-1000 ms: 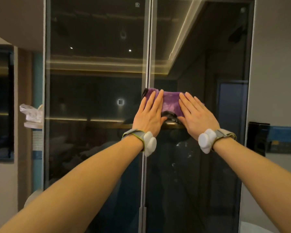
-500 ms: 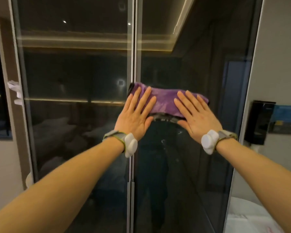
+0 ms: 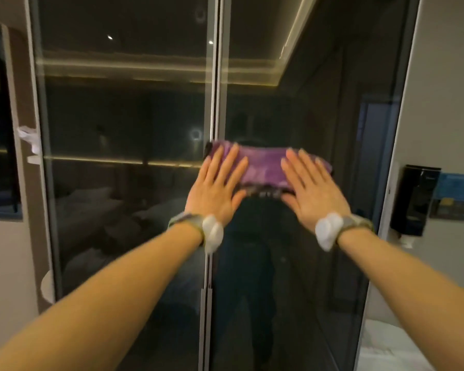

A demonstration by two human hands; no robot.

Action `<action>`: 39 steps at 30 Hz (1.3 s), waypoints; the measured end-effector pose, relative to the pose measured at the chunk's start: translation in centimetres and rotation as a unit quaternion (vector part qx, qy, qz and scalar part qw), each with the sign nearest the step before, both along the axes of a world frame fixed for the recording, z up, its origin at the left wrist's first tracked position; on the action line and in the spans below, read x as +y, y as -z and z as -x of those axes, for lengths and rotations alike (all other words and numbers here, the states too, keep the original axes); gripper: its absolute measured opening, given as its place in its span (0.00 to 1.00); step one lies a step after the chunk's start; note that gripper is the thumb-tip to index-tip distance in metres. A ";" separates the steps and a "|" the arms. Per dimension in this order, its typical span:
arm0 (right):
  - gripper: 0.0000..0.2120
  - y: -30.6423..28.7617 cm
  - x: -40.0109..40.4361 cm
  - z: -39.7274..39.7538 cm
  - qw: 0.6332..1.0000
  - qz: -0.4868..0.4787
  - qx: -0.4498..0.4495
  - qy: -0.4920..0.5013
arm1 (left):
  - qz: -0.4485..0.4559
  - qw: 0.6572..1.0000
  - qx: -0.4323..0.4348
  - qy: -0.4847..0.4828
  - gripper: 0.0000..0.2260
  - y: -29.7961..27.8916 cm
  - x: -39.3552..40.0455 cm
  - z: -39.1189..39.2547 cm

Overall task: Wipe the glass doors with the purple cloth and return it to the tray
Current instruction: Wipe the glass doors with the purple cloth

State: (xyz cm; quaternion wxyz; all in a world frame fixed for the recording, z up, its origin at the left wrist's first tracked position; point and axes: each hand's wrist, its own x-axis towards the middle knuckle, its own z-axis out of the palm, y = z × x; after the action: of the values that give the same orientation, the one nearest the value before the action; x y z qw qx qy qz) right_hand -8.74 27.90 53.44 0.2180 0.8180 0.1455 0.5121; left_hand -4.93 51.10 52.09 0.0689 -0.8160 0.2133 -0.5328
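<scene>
Bare glass doors (image 3: 306,263) below; dispenser (image 3: 413,200), perhaps, crowds the right.

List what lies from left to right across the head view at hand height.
White bag → left glass door → left hand → purple cloth → right hand → black dispenser

We can read no words or numbers anywhere; the blue sign (image 3: 456,194) on the right wall is too blurred.
</scene>
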 end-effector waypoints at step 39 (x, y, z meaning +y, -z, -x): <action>0.26 21.4 -0.9 0.2 0.994 0.011 0.105 -0.008 | 0.047 0.992 0.116 -0.012 0.29 19.9 -0.7 1.0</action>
State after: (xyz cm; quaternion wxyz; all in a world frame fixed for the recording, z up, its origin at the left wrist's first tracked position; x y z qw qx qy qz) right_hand -8.97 27.04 32.01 0.2061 0.8636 0.1793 0.4237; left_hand -5.94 50.40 32.17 0.0116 -0.8772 0.1849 -0.4430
